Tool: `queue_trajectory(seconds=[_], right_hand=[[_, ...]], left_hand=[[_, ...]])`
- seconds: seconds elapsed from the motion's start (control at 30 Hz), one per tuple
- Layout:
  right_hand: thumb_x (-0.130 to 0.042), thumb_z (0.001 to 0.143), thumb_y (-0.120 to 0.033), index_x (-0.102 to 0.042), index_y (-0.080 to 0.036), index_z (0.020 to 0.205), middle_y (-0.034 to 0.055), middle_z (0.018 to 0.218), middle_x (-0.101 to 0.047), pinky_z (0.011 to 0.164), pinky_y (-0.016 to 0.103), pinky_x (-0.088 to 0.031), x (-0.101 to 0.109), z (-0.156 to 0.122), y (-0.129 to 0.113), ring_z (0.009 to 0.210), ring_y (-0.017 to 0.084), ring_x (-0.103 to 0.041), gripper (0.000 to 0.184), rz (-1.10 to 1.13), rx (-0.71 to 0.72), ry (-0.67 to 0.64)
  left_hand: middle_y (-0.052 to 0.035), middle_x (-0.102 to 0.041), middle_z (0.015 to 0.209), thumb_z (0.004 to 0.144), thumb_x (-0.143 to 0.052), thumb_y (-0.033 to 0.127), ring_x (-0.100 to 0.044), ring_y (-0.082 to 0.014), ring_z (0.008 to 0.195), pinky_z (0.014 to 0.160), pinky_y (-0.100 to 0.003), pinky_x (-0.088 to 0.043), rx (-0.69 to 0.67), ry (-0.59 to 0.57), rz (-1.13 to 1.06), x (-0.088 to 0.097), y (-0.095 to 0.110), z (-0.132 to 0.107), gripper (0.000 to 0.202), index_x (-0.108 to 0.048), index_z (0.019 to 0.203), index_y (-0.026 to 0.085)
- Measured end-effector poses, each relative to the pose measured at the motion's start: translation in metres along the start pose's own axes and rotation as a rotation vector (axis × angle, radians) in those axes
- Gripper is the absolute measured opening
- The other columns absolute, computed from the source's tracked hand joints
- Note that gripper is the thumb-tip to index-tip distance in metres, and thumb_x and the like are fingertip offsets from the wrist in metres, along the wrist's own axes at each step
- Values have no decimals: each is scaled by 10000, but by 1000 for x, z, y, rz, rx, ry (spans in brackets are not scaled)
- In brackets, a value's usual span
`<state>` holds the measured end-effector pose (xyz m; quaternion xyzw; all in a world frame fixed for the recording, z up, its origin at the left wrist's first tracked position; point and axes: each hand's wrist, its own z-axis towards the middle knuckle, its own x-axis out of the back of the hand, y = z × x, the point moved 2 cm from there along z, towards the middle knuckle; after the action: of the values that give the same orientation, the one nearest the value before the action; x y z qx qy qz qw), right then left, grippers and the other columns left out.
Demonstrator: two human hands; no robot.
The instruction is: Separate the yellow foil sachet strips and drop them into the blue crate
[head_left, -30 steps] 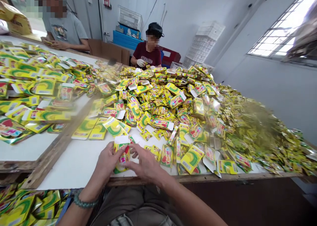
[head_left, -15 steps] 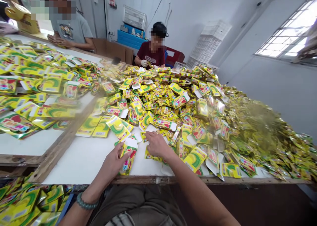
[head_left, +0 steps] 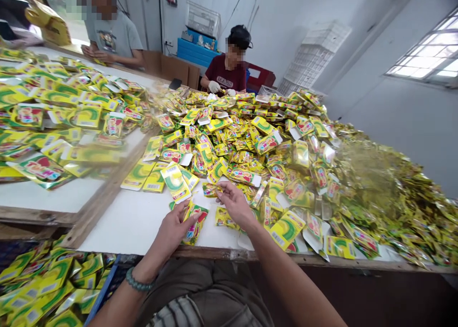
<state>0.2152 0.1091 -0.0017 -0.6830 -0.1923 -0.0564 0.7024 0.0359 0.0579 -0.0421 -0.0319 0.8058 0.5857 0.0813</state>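
Observation:
My left hand [head_left: 172, 229] is closed around a small yellow-green carton [head_left: 198, 226] with a red fruit print, held tilted just above the white tabletop near its front edge. To its right, my right hand [head_left: 234, 200] has thumb and fingers drawn together at the end of a small yellow sachet [head_left: 210, 189]. More small sachets [head_left: 225, 217] lie under and beside my right wrist. A yellow carton [head_left: 175, 181] rests face down just beyond my left fingertips.
A heap of cartons and sachets [head_left: 232, 141] rises ahead, with loose sachets [head_left: 393, 184] piled at right. A wooden strip [head_left: 107, 193] divides the table. Below left is a blue-edged crate [head_left: 103, 289] of cartons. Two people [head_left: 229, 71] sit across the table.
The white flap visible on the carton in my left hand no longer shows. My right fingers, spread over the sachets before, are now pinched together. The view has shifted slightly left.

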Motion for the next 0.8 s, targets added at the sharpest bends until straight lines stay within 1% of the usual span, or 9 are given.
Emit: queue_trajectory(seconds=[0.07,0.1,0.23,0.33,0.4,0.5,0.57,0.7,0.8], right_hand=[[-566,803,-313,-606,-198,969,-11,748,-591,638,250,-459,3,2,-5,645,119,-545,205,73,-29,-76],[-580,789,-309,-611,-195,950,-20,705,-569,621,244,-448,6,4,-7,618,114,-527,200,97,-38,-73],[-563,799,-288,-621,-194,982,-33,650,-519,586,229,-406,14,11,-15,578,105,-484,214,97,-1,28],[-551,804,-217,-658,-198,890,-38,653,-521,584,216,-366,12,8,-25,588,98,-445,139,-152,52,-113],[-557,807,-189,-668,-190,820,-47,626,-509,576,208,-335,11,6,-30,583,92,-414,112,-302,51,-231],[-604,800,-192,-666,-180,794,-58,587,-482,555,198,-319,12,8,-32,566,85,-397,64,-344,14,-353],[-651,782,-216,-647,-173,776,-64,578,-472,533,188,-320,11,11,-30,552,79,-395,43,-294,-15,-401],[-747,721,-305,-614,-178,823,-61,621,-536,515,174,-363,2,22,-26,552,78,-468,210,-172,-65,-459],[-667,812,-320,-625,-181,907,-34,681,-606,547,179,-396,2,42,-29,603,97,-551,173,-299,18,-414]], left_hand=[[-108,-707,1150,628,-766,534,-658,-297,1049,873,-389,-535,-8,-12,-5,0,3,1,762,-556,1261,166],[-104,-698,1171,628,-766,537,-648,-298,1072,892,-390,-529,-9,-10,-6,0,4,1,756,-561,1258,174],[-129,-670,1220,621,-760,560,-625,-311,1115,922,-401,-520,0,13,21,6,3,4,793,-547,1273,161],[-150,-641,1260,630,-759,554,-602,-320,1152,940,-415,-509,-37,9,64,9,2,6,823,-514,1304,151],[-143,-611,1305,651,-754,532,-578,-319,1186,963,-418,-493,-68,-31,94,9,2,6,766,-530,1289,173],[-135,-596,1326,649,-760,525,-556,-325,1212,965,-412,-491,-67,-84,113,6,5,5,705,-571,1237,186],[-134,-647,1255,635,-763,543,-603,-323,1151,917,-401,-520,-10,-112,77,5,8,3,745,-551,1253,185],[-76,-762,957,638,-770,542,-713,-278,889,758,-353,-564,147,-147,-66,6,13,2,841,-446,1336,202],[-42,-769,856,611,-800,515,-724,-252,771,645,-302,-552,204,-104,-157,9,13,3,872,-435,1341,208]])
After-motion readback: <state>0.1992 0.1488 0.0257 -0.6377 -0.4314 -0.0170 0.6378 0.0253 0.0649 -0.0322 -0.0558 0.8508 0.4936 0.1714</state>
